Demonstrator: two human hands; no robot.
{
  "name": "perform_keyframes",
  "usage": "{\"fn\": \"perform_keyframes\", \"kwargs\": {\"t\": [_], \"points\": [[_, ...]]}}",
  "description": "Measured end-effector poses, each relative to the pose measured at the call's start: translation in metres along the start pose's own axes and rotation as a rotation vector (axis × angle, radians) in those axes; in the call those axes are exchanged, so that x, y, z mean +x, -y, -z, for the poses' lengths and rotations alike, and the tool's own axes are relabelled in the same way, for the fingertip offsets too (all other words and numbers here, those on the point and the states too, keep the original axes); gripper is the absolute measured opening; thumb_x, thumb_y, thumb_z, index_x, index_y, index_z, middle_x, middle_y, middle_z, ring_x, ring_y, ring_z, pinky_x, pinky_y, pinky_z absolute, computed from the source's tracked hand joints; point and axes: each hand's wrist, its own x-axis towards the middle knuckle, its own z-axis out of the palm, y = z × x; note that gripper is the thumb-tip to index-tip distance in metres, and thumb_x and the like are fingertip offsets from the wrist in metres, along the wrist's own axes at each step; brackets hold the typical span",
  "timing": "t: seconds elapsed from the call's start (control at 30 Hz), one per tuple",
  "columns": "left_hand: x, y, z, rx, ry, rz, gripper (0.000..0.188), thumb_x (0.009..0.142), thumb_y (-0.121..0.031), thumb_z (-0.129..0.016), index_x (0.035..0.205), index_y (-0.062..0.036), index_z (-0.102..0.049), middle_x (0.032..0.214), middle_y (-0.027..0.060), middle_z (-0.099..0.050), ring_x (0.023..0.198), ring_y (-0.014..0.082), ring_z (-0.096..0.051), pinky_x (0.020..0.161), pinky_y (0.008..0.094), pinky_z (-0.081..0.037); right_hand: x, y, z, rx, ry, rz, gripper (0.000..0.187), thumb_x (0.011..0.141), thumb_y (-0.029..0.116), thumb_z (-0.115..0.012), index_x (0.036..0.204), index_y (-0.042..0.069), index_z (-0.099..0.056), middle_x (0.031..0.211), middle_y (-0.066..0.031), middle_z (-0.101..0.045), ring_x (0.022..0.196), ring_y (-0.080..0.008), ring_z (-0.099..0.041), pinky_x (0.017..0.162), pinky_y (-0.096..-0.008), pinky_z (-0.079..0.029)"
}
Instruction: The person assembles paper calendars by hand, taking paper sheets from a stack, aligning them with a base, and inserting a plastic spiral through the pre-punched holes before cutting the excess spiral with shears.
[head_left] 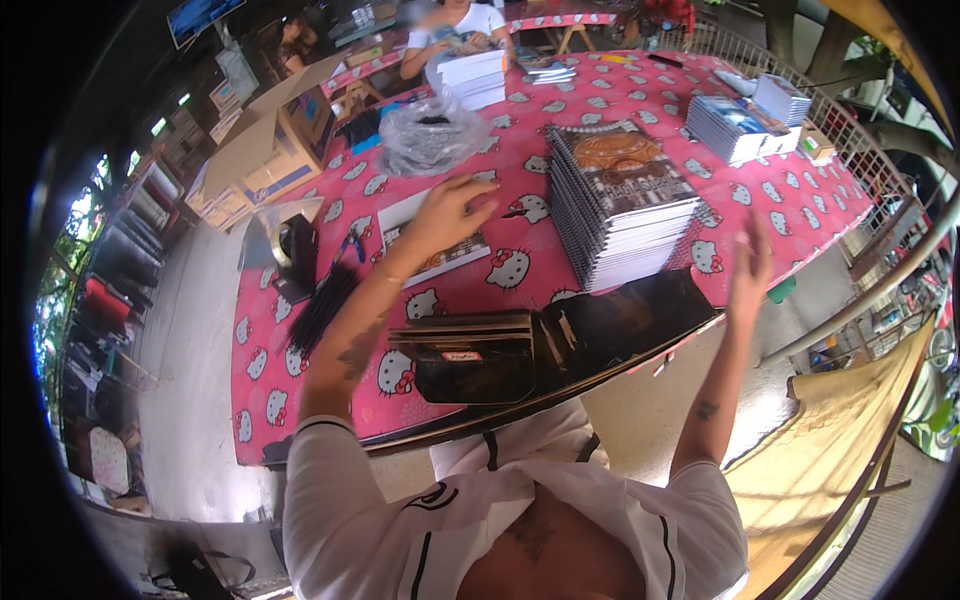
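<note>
My left hand (452,218) reaches over a small pile of loose pages (400,214) with a printed picture cover, fingers stretched and apart. It partly hides the pile, and I cannot tell whether it touches. To the right stands a tall stack of spiral-bound notebooks (625,205) with brown picture covers. My right hand (750,265) is raised beyond the table's near right edge, fingers extended with nothing in them. Between my arms lies a worn black board (630,315) with an upright black block (475,365). Near my left forearm are black plastic binding coils (325,305) and blue-handled pliers (350,245).
A tape dispenser (293,258) stands at the left edge, near an open cardboard box (255,160). A clear plastic bag (430,140) lies farther back. Across the pink patterned table (540,95), a person (465,25) sits behind a book stack (472,80). More stacked books (725,130) stand far right.
</note>
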Motion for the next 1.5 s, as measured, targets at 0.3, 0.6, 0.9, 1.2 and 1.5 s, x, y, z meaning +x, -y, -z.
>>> {"fn": "perform_keyframes", "kwargs": {"t": [0.3, 0.6, 0.9, 1.2, 1.5], "points": [[-0.156, 0.047, -0.018, 0.091, 0.082, 0.261, 0.030, 0.089, -0.018, -0.072, 0.116, -0.0048, -0.070, 0.115, 0.0156, -0.070, 0.100, 0.0349, -0.069, 0.085, 0.0395, -0.056, -0.087, 0.108, -0.078, 0.255, 0.501, 0.125, 0.017, 0.091, 0.000, -0.062, 0.106, 0.001, -0.071, 0.101, -0.0119, -0.070, 0.094, -0.0201, -0.066, 0.084, -0.0305, -0.050], [-0.148, 0.051, -0.011, -0.029, 0.092, 0.415, 0.027, 0.088, -0.023, -0.073, 0.113, -0.0127, -0.075, 0.109, 0.0130, -0.072, 0.094, 0.0305, -0.071, 0.081, 0.0375, -0.056, -0.134, 0.069, -0.148, 0.373, 0.864, -0.057, 0.020, 0.092, 0.001, -0.066, 0.111, 0.001, -0.070, 0.092, -0.0076, -0.066, 0.080, -0.0141, -0.061, 0.076, -0.0270, -0.049], [-0.151, 0.053, -0.017, 0.013, 0.042, 0.439, 0.025, 0.088, -0.026, -0.073, 0.111, -0.0142, -0.076, 0.103, 0.0088, -0.073, 0.091, 0.0302, -0.070, 0.080, 0.0402, -0.056, -0.145, 0.040, -0.168, 0.329, 0.977, -0.285, 0.026, 0.093, 0.007, -0.066, 0.118, 0.003, -0.069, 0.092, -0.0087, -0.068, 0.082, -0.0129, -0.063, 0.077, -0.0260, -0.049], [-0.121, 0.066, -0.053, 0.327, -0.067, 0.197, 0.025, 0.095, -0.020, -0.060, 0.117, -0.0110, -0.063, 0.096, 0.0157, -0.067, 0.080, 0.0389, -0.068, 0.068, 0.0489, -0.057, -0.127, -0.058, -0.310, -0.342, 0.873, -0.131, 0.049, 0.091, 0.026, -0.064, 0.136, 0.007, -0.059, 0.123, -0.0179, -0.068, 0.110, -0.0322, -0.067, 0.094, -0.0405, -0.051], [-0.142, 0.092, -0.052, 0.369, -0.170, 0.351, 0.025, 0.094, -0.013, -0.054, 0.118, -0.0073, -0.057, 0.092, 0.0213, -0.068, 0.074, 0.0442, -0.067, 0.064, 0.0542, -0.056, -0.123, -0.034, -0.339, -0.249, 0.996, -0.198, 0.040, 0.083, 0.015, -0.063, 0.122, 0.017, -0.070, 0.119, -0.0172, -0.068, 0.109, -0.0359, -0.065, 0.093, -0.0457, -0.052]]}}
